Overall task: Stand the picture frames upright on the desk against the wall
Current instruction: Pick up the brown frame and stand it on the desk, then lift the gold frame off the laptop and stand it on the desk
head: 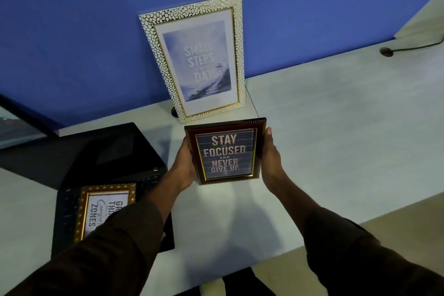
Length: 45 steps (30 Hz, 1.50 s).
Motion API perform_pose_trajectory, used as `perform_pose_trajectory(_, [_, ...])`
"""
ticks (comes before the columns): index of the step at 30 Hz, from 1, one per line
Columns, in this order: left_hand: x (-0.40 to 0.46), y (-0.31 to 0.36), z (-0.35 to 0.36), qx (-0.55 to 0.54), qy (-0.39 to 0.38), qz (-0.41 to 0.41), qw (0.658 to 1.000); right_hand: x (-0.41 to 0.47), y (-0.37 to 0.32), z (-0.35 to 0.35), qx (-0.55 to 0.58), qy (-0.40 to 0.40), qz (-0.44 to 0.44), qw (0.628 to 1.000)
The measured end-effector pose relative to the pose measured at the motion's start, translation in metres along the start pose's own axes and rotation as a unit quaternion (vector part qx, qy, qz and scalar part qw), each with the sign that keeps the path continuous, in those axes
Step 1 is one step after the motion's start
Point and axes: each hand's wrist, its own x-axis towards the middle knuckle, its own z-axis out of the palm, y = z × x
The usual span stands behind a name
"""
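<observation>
Pale bench (336, 132), wood-grain top, set against a deep blue wall (72, 31); cable hole (386, 51) near the far right corner with a dark cord leading off.

Three picture frames in all. One white pebbled frame (195, 57) standing upright at the back, leaning on the wall. One dark red frame (224, 151) (reading "Stay focused and never give up") held upright just in front of the white one, bottom edge near or on the bench, hard to tell which. One gold frame (105, 209) lying flat on a black keyboard (67, 211), partly hidden by a sleeve.

Two hands: left hand (183, 168) gripping the red frame's left edge, right hand (271, 158) gripping its right edge.

One black box (113, 151) at left.
</observation>
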Motion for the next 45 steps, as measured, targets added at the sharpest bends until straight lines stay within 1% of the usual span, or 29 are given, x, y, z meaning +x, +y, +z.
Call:
perform_pose_trajectory(5, [0.004,-0.003,0.001,0.002,0.013,0.008,1.0,0.003,0.008,-0.001,-0.014,0.031,0.009,0.999])
perform_pose_trajectory(9, [-0.004,-0.006,-0.003,0.01,0.048,0.015,0.999,0.0,0.018,-0.002,-0.014,0.101,0.007,0.995])
perform_pose_trajectory(13, [-0.021,-0.018,-0.032,-0.003,0.078,0.017,0.997,-0.014,0.035,-0.006,-0.007,0.186,0.009,0.983])
perform_pose_trajectory(18, [-0.061,-0.037,-0.077,-0.003,0.072,0.03,0.997,-0.048,0.056,0.001,-0.005,0.22,0.012,0.975])
perform_pose_trajectory(22, [-0.104,-0.055,-0.128,-0.011,0.08,0.034,0.996,-0.088,0.074,0.034,-0.003,0.2,0.005,0.98])
perform_pose_trajectory(25, [-0.143,-0.069,-0.168,-0.014,0.087,0.046,0.995,-0.113,0.089,0.073,-0.004,0.18,-0.012,0.984])
perform_pose_trajectory(30, [-0.201,-0.092,-0.247,-0.026,0.119,0.062,0.991,-0.15,0.109,0.161,-0.044,0.076,-0.001,0.996])
perform_pose_trajectory(35, [-0.237,-0.101,-0.308,-0.034,0.149,0.063,0.986,-0.17,0.125,0.238,-0.13,-0.02,0.006,0.991])
perform_pose_trajectory(40, [-0.241,-0.108,-0.339,-0.042,0.186,0.054,0.98,-0.17,0.134,0.276,-0.232,-0.059,-0.005,0.971])
perform_pose_trajectory(43, [-0.235,-0.113,-0.341,-0.034,0.193,0.035,0.98,-0.165,0.138,0.284,-0.278,-0.084,0.014,0.957])
perform_pose_trajectory(45, [-0.227,-0.115,-0.336,-0.025,0.19,0.022,0.981,-0.154,0.142,0.287,-0.294,-0.084,0.031,0.952])
